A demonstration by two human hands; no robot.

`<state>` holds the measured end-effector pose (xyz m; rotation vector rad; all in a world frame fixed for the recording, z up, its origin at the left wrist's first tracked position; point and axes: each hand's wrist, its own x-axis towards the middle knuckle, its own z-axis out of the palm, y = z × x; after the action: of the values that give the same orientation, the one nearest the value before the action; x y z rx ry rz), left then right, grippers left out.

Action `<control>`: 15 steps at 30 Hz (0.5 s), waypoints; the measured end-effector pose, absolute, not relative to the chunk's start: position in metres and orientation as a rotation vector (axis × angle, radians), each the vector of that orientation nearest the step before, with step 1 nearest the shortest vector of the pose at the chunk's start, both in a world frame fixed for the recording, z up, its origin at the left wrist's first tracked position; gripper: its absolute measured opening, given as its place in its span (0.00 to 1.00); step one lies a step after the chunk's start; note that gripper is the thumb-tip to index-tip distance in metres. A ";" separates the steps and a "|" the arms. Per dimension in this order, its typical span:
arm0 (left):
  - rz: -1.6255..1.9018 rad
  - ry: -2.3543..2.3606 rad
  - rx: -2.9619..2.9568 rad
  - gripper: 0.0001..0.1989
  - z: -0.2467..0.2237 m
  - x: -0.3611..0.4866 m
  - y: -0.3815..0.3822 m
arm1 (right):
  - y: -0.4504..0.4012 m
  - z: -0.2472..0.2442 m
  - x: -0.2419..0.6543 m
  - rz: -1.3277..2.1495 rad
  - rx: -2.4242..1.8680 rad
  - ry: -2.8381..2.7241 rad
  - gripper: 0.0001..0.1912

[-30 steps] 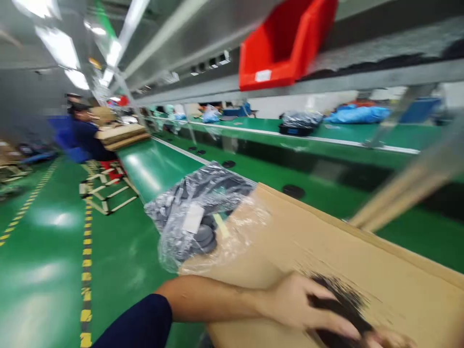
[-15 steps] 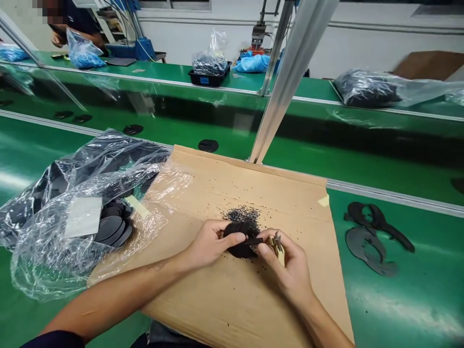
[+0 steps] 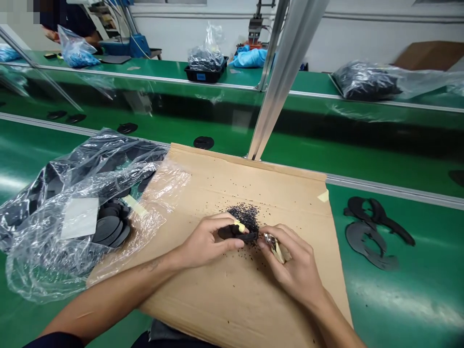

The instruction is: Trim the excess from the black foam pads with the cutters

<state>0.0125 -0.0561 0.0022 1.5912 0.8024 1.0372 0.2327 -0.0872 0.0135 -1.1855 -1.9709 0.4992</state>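
My left hand (image 3: 212, 240) grips a black rounded piece (image 3: 230, 233) between thumb and fingers; something yellow covers one fingertip. Just right of it, my right hand (image 3: 290, 253) is closed round a small metal tool (image 3: 270, 240) with pale yellow handles, its tip near the piece's right end. Both hands are over a brown cardboard sheet (image 3: 203, 299). Behind the piece lies a heap of tiny black bits (image 3: 246, 212), scattered outward over the cardboard.
At left, a clear plastic bag (image 3: 47, 251) spreads around stacked black discs (image 3: 108, 229). Black curved pieces (image 3: 366, 241) lie on the green table (image 3: 409, 309) at right. A metal post (image 3: 286, 67) rises behind the cardboard. Beyond are bagged parts and a person.
My left hand has tilted the black piece nearly edge-on, and the yellow fingertip has come into view. My right hand and the tool have shifted slightly away from the piece.
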 end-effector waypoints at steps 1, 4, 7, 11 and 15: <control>1.035 0.801 1.612 0.09 0.002 0.012 -0.056 | -0.087 0.013 0.234 0.480 -1.172 -1.999 0.08; 1.035 0.790 1.651 0.08 0.001 0.011 -0.056 | -0.085 0.011 0.236 0.433 -1.142 -2.070 0.09; 1.027 0.787 1.669 0.08 0.001 0.010 -0.056 | -0.084 0.011 0.238 0.390 -1.134 -2.106 0.10; 1.017 0.780 1.682 0.09 0.001 0.009 -0.054 | -0.085 0.013 0.241 0.383 -1.129 -2.125 0.11; 1.004 0.752 1.683 0.10 -0.001 0.008 -0.052 | -0.086 0.015 0.241 0.471 -1.122 -2.111 0.10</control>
<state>0.0083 -0.0522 -0.0010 1.6828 0.7521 1.0038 0.2410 -0.0863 0.0151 -1.1219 -2.1115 0.4708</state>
